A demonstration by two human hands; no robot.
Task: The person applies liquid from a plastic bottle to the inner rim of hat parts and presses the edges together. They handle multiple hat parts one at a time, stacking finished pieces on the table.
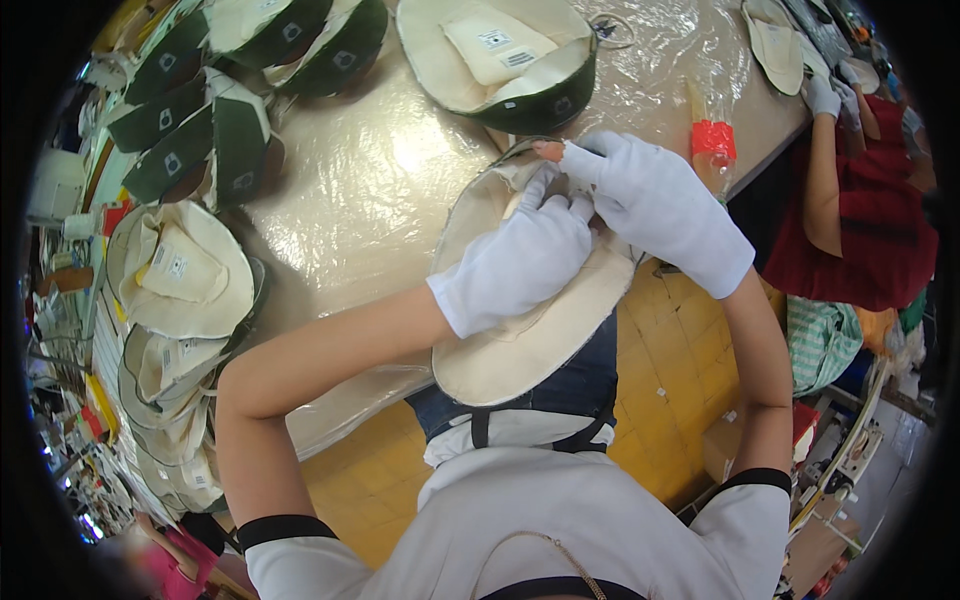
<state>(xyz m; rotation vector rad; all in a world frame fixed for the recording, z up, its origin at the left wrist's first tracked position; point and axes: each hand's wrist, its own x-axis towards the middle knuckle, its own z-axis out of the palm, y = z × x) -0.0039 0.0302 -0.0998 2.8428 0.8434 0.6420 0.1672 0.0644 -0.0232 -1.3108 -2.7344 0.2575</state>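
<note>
A sun helmet with a cream cloth lining is tilted over the near table edge, its open underside facing me. My left hand, in a white glove, lies inside it with the fingers bent toward the far end of the lining. Also gloved, my right hand grips the helmet's far right rim, its bare thumb tip showing at the edge. The fingers of both hands come together there. Whether a small piece is pinched between them is hidden. Just beyond sits another helmet, green outside and cream inside, with labels in its lining.
Several green helmets are grouped at the far left. More cream-lined helmets are stacked down the left edge. Plastic film covers the table. A clear item with a red band lies right. A co-worker's gloved hand is far right.
</note>
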